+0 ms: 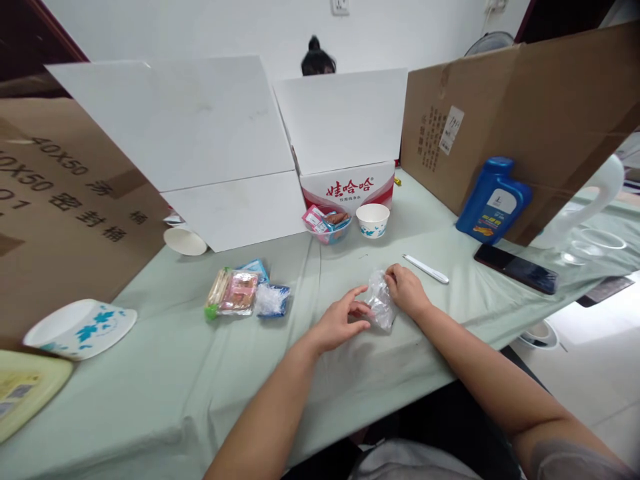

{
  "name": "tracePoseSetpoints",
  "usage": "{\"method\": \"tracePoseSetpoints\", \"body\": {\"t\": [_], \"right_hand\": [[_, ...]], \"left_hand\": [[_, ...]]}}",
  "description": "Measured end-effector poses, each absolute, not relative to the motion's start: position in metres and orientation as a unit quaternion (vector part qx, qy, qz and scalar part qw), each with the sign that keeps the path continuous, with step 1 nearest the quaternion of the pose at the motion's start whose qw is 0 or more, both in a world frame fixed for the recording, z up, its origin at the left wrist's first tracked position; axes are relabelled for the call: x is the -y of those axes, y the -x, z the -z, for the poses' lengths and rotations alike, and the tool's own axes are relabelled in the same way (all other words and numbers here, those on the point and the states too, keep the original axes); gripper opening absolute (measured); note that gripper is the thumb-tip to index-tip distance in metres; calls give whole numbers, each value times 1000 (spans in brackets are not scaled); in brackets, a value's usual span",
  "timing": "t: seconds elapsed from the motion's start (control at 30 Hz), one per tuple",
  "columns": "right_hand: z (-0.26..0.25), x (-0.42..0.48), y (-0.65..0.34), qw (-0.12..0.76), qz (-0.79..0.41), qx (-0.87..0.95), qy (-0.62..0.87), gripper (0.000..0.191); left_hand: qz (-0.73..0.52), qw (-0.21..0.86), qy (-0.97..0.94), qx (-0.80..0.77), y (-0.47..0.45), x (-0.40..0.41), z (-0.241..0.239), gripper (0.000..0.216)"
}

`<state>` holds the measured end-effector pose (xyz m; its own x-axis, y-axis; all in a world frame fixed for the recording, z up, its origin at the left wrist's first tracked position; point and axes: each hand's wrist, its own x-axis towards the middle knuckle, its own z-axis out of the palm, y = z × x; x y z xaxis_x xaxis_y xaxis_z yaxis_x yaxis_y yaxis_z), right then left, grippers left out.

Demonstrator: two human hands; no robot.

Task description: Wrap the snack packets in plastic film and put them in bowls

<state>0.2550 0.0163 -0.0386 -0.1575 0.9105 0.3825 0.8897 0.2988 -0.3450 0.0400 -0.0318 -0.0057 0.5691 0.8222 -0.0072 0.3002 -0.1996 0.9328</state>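
We see brown cardboard sheets (525, 120) and white boards (200, 133) walling in a pale green cloth-covered table (150, 387). Behind the boards, the top of another person's head (317, 61). A blue plastic jug (494, 200) stands right, a black phone (517, 268) lying near it. A blue-patterned white bowl (83, 327) sits far left. Small snack packets (245, 292) lie left of centre. A white pen (426, 268) lies just beyond our hands. Our left hand (340, 323) and right hand (407, 290) both pinch a small crumpled clear plastic bag (381, 301), fingers closed on it, low over the table's centre
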Motion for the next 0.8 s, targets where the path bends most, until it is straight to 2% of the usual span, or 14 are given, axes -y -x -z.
{"method": "tracePoseSetpoints", "body": {"t": [0.07,0.27,0.4,0.57,0.67,0.8], "right_hand": [[38,-17,-254,265,-17,755,599,16],[36,-18,-249,245,-3,751,613,14],[36,-18,-249,233,1,750,618,14],[36,-18,-246,222,5,748,625,14],[38,-19,-245,224,10,738,636,15],[37,-18,-249,243,19,726,643,18]], "left_hand": [[-269,510,-711,-403,-42,32,7,73],[-252,514,-695,-435,-50,36,17,46],[-231,504,-714,-428,-49,37,15,50],[-249,383,-768,-448,-45,37,9,49],[-206,411,-782,-421,-45,37,9,54],[-174,389,-793,-435,-49,36,13,29]]}}
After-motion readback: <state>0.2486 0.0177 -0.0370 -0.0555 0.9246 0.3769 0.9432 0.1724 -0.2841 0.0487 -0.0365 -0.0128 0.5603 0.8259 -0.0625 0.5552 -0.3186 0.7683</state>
